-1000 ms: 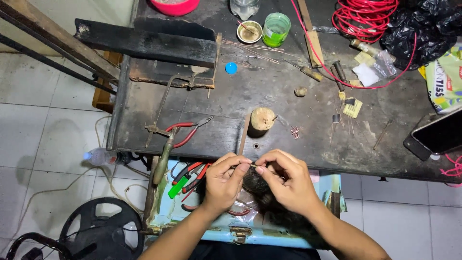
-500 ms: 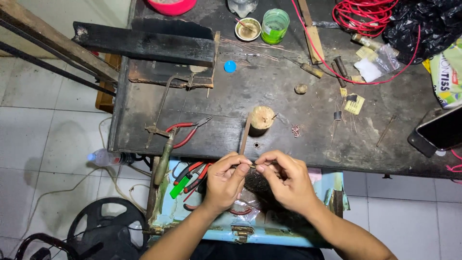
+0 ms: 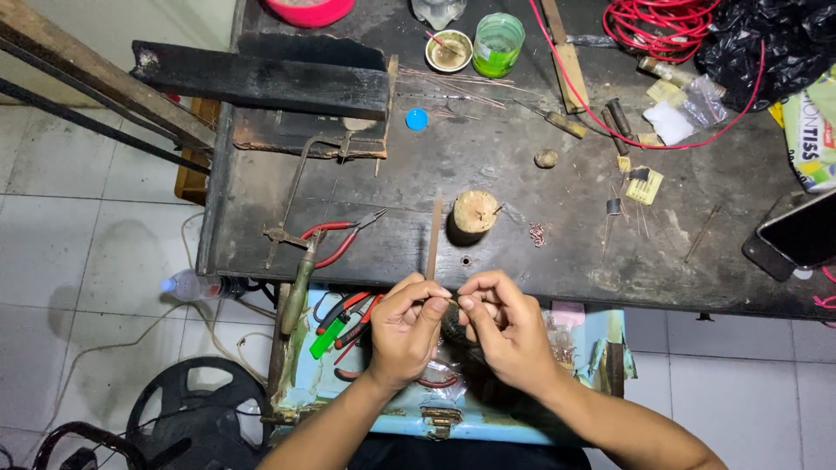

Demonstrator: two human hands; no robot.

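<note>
My left hand [image 3: 407, 329] and my right hand [image 3: 502, 329] meet fingertip to fingertip just below the front edge of a dark workbench [image 3: 522, 165]. Between thumbs and forefingers they pinch a small thin piece [image 3: 455, 298], too small to name. A dark round object [image 3: 455, 326] sits half hidden behind both hands. Under the hands stands an open light-blue toolbox [image 3: 592, 348] with red-handled tools [image 3: 348, 318] and a green lighter [image 3: 324, 339] inside.
On the bench lie red-handled pliers [image 3: 335, 239], a thin flat stick [image 3: 434, 237], a short wooden stub [image 3: 475, 211], a coil of red wire [image 3: 657, 26], a green cup [image 3: 498, 39], a phone [image 3: 797, 235] and small parts. A black reel [image 3: 196, 418] rests on the tiled floor.
Both hands stay together at the same spot, with only small finger shifts around the pinched piece. The view has tilted slightly.
</note>
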